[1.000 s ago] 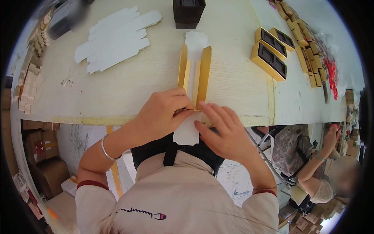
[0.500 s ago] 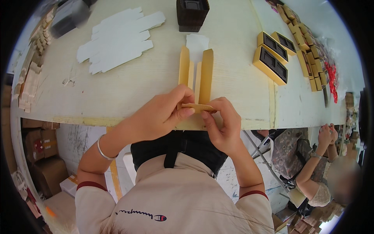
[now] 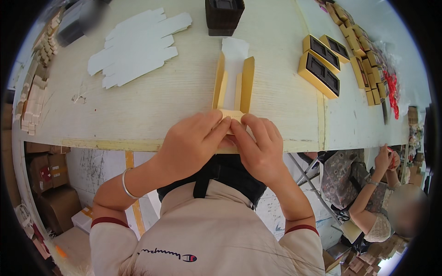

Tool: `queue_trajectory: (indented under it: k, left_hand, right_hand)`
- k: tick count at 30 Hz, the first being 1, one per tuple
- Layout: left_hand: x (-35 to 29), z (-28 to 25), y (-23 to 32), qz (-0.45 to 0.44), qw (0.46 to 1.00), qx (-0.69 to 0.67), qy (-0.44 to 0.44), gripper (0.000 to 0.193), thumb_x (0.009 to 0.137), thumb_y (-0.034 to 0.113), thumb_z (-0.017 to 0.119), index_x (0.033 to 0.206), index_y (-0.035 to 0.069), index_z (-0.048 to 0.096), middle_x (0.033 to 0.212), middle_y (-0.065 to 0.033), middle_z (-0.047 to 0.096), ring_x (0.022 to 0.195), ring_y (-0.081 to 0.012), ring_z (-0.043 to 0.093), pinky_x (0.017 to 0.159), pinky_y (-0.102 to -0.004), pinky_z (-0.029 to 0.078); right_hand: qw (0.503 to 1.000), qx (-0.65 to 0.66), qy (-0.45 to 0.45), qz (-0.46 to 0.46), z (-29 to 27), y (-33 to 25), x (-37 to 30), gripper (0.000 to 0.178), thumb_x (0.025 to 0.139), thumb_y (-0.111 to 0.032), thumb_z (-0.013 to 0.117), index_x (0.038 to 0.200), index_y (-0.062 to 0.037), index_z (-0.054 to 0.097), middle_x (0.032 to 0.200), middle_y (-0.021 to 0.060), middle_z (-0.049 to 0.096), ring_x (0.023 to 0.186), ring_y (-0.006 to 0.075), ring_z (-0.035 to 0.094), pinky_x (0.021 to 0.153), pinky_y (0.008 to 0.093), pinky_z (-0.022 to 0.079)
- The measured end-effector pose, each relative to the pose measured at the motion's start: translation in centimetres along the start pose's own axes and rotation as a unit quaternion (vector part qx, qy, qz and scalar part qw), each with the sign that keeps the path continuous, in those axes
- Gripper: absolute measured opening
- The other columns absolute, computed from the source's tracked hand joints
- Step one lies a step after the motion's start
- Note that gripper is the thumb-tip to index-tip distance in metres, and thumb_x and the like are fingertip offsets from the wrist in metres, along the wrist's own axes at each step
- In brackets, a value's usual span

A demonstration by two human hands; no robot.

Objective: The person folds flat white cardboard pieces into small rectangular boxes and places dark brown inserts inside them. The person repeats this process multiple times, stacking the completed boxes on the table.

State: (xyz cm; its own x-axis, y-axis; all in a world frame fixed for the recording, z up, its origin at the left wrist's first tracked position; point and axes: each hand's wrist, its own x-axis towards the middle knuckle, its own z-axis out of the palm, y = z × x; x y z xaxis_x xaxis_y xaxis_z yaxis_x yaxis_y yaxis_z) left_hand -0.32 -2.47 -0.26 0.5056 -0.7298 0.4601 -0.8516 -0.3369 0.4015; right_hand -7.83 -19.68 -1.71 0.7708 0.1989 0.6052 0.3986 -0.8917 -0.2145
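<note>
A partly folded cardboard box [image 3: 247, 87], gold-yellow outside and white inside, lies at the table's near edge. Its two long sides stand up, and a white flap reaches away at the far end. My left hand [image 3: 192, 138] grips the near end from the left, thumb and fingers pressed on the card. From the right, my right hand [image 3: 258, 146] pinches the same end flap, its thumb close to the left thumb. Both hands partly hide that near end.
Flat white box blanks [image 3: 136, 48] lie at the far left. A stack of black plastic trays [image 3: 224, 17] stands at the back middle. Gold boxes with black inserts [image 3: 319, 73] are on the right, with more gold boxes [image 3: 360, 71] beyond. A co-worker's hands [image 3: 386, 158] show at the right.
Both hands have come closer together at the box's near end, thumbs now almost touching. The near flap has tilted inward and the side walls have spread slightly.
</note>
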Motion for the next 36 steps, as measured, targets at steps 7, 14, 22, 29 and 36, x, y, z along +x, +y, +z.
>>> queue_trajectory:
  k: [7,14,22,29,36]
  left_hand:
    - [0.4,-0.2,-0.8,-0.013,0.997,-0.024,-0.067,0.013,0.075,-0.001,0.067,0.087,0.001,0.065,0.083,-0.0063,0.058,0.063,-0.0235,0.058,0.053,-0.0312,0.047]
    - [2.4,-1.8,-1.6,0.014,0.983,-0.046,-0.179,0.011,0.077,0.006,0.069,0.085,0.003,0.063,0.081,-0.0063,0.057,0.068,-0.0253,0.058,0.058,-0.0332,0.048]
    - [0.9,-1.1,-1.2,0.014,0.998,-0.013,-0.056,0.016,0.074,0.009,0.073,0.085,0.004,0.061,0.079,-0.0075,0.054,0.072,-0.0245,0.054,0.057,-0.0336,0.046]
    - [1.2,-1.0,-1.2,0.014,0.993,-0.005,-0.113,0.010,0.078,0.007,0.065,0.081,0.003,0.056,0.078,-0.0082,0.055,0.075,-0.0254,0.056,0.062,-0.0336,0.049]
    - [2.4,-3.7,-3.1,-0.011,0.966,-0.064,-0.249,0.019,0.075,0.011,0.072,0.088,0.003,0.060,0.088,-0.0085,0.057,0.083,-0.0268,0.057,0.067,-0.0360,0.048]
  right_hand:
    - [0.989,0.029,-0.138,0.040,-0.8,-0.4,1.5,0.022,0.068,-0.002,0.064,0.089,-0.0019,0.056,0.084,0.0089,0.048,0.075,0.0241,0.056,0.063,0.0350,0.045]
    - [0.961,0.165,-0.197,0.105,-1.9,0.5,2.5,0.014,0.076,0.000,0.064,0.084,-0.0025,0.052,0.081,0.0117,0.048,0.066,0.0299,0.058,0.057,0.0390,0.045]
    - [0.956,0.127,-0.217,0.150,-1.9,-1.0,1.9,0.012,0.080,-0.001,0.063,0.090,-0.0026,0.057,0.087,0.0116,0.050,0.069,0.0316,0.058,0.057,0.0404,0.046]
    - [0.927,0.248,-0.190,0.210,-1.5,-0.3,2.0,0.014,0.083,-0.002,0.062,0.097,-0.0046,0.060,0.094,0.0100,0.054,0.072,0.0335,0.059,0.059,0.0417,0.048]
    - [0.953,0.173,-0.220,0.119,-3.4,0.6,2.5,0.021,0.079,-0.003,0.066,0.100,-0.0066,0.061,0.093,0.0083,0.056,0.075,0.0302,0.061,0.066,0.0401,0.049]
